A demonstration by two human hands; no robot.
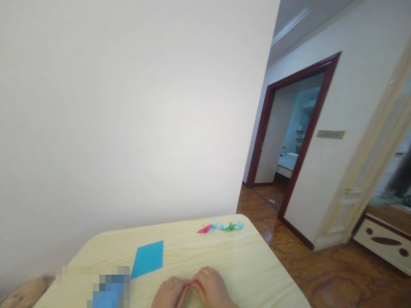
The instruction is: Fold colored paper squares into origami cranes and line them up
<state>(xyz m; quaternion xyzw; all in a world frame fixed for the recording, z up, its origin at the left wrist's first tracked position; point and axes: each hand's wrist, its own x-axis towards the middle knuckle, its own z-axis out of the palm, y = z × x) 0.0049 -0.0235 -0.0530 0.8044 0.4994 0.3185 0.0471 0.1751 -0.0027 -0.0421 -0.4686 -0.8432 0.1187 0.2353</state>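
My left hand (171, 292) and my right hand (212, 285) meet over the near part of the table, fingertips together. Both are closed in a pinch on a small pink piece (191, 283), of which only a sliver shows between the fingers; it looks like paper, but its shape is hidden. Beyond my left hand lies a flat blue square sheet of paper (149, 258). Farther off, near the table's back right corner, several small folded paper cranes stand in a row: a pink crane (204, 229), a green crane (230, 227) and light blue ones (240, 225).
The pale wood-grain table (257, 261) has rounded corners and meets a white wall (144, 119) at the back. A pixelated patch with blue (108, 295) covers the table's near left. Right of the table are a brown floor (308, 269) and a dark red doorframe (300, 171).
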